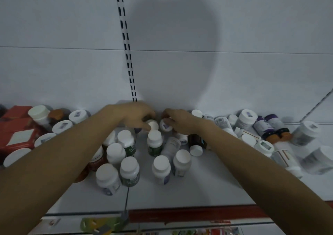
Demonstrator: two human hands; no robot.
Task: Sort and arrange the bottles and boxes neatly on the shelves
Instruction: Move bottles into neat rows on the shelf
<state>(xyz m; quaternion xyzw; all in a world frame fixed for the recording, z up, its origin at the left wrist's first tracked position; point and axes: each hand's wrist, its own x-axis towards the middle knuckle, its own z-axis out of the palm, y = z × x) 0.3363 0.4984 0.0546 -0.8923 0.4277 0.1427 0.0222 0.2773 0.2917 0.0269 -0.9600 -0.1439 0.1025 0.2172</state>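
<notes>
Bottles with white caps crowd the shelf; two are in hand at its back, close against the rear panel. The left fingers curl round a plain-capped bottle. The right fingers close on a label-capped bottle, and the two bottles nearly touch. We judge them light, rigid and smooth, hence likelier to slip or topple than to break. The surest hold is round the cap or shoulder, taken from above, where the fingers find room.

Outward from the left hand and right hand, upright bottles stand in a loose cluster between the forearms. An amber bottle lies on its side just beside the right wrist. Farther right, purple-labelled bottles and others lie tumbled in a heap. At the left stand larger jars and red boxes. We expect the forearms, reaching over the cluster, to be the chief hazard to whatever stands beneath them.
</notes>
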